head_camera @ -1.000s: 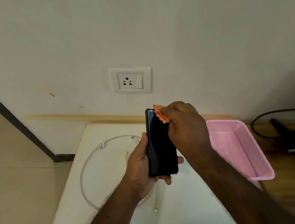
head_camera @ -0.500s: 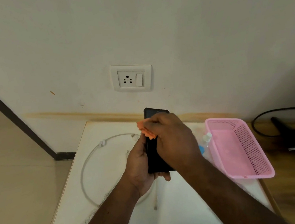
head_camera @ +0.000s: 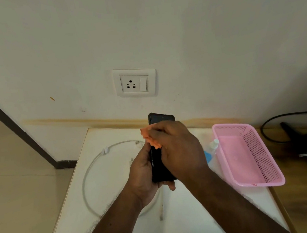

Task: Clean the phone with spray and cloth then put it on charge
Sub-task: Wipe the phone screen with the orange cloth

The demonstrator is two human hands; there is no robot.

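Observation:
A black phone (head_camera: 159,165) stands upright above the white table, gripped from the left and below by my left hand (head_camera: 142,172). My right hand (head_camera: 179,149) presses an orange cloth (head_camera: 150,137) against the phone's screen and covers most of it; only the phone's top edge and a left strip show. A spray bottle (head_camera: 211,151) with a white nozzle and blue body lies on the table just right of my right hand, partly hidden. A white charging cable (head_camera: 90,169) loops on the table to the left, with its free plug (head_camera: 161,218) below my hands.
A wall socket with a switch (head_camera: 135,83) sits on the wall above the phone. A pink plastic basket (head_camera: 249,155) rests at the table's right edge. Beyond it, a black stand and cable (head_camera: 304,137) lie on a wooden surface. The table's left edge (head_camera: 67,187) drops to the floor.
My right hand with the cloth slid from the phone's top right corner down and left across the screen. The phone now faces me more squarely. The last half second shows little movement.

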